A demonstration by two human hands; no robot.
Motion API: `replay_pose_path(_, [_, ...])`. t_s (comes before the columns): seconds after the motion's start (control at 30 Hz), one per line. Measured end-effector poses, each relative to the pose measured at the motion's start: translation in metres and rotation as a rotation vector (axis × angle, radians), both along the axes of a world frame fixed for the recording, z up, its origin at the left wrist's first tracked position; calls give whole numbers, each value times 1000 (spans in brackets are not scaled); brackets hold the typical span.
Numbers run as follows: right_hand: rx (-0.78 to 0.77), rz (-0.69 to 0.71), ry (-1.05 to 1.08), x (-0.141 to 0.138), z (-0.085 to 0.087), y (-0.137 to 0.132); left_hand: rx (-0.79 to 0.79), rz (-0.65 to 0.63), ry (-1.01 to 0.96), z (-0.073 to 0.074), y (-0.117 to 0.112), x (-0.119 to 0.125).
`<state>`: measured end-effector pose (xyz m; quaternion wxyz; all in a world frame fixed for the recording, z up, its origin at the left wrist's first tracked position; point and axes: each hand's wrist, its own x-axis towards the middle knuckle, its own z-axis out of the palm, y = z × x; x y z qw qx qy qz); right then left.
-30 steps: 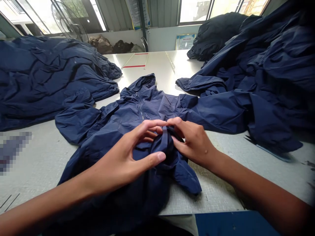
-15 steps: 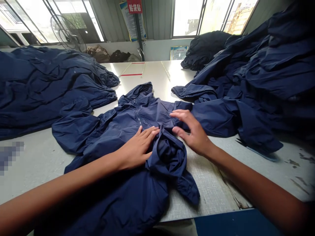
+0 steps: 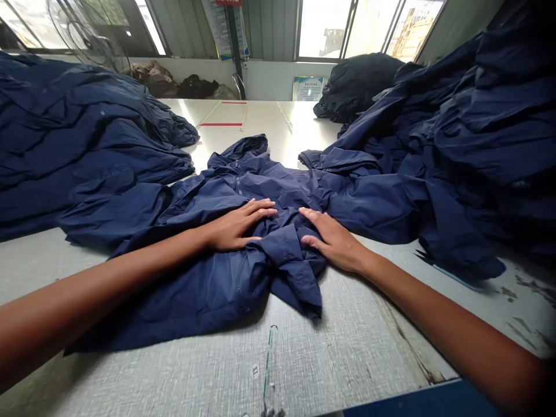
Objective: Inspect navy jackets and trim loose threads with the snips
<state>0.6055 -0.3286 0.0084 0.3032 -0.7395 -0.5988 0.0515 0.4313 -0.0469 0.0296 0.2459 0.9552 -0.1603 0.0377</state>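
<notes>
At the far left, we are seeing a heap of navy jackets (image 3: 78, 127) lying on the white tabletop (image 3: 347, 359). Our left hand (image 3: 237, 226) is resting flat on a navy hooded zip jacket (image 3: 278, 197), its grip open, the fingers spread and holding nothing. The jacket is lying bunched in the middle of the tabletop, hood pointing away from us, between the heaps. Our right hand (image 3: 332, 240) is pressing on its crumpled front, the grip open too. Farther right, a bigger navy heap (image 3: 473, 150) is rising just beside the jacket.
</notes>
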Motion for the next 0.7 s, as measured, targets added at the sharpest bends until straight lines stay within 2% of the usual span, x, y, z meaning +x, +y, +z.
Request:
replay_pose_path(0.07, [220, -54, 0, -1, 10, -1, -69, 97, -85, 3, 1, 1])
replay_pose_path(0.13, [368, -67, -59, -18, 28, -11, -119, 221, -184, 10, -2, -8])
replay_pose_path(0.2, [333, -9, -132, -48, 44, -28, -148, 312, -231, 23, -10, -33])
replay_pose_path(0.27, [193, 40, -240, -83, 53, -48, -162, 343, -195, 37, -22, -73])
replay_pose_path(0.37, [102, -35, -486, -121, 45, -74, -103, 306, -75, 50, -44, -143])
replay_pose_path(0.43, [128, -110, -566, -129, 32, -81, 32, 285, -19, 46, -55, -183])
replay_pose_path(0.53, [170, -166, -412, -124, 22, -81, 220, 369, 7, 23, -56, -223])
replay_pose_path(0.63, [176, -231, -103, -112, 31, -79, 192, 505, -47, 1, -41, -243])
replay_pose_path(0.7, [171, -271, -56, -105, 44, -81, 146, 589, -125, -1, -30, -253])
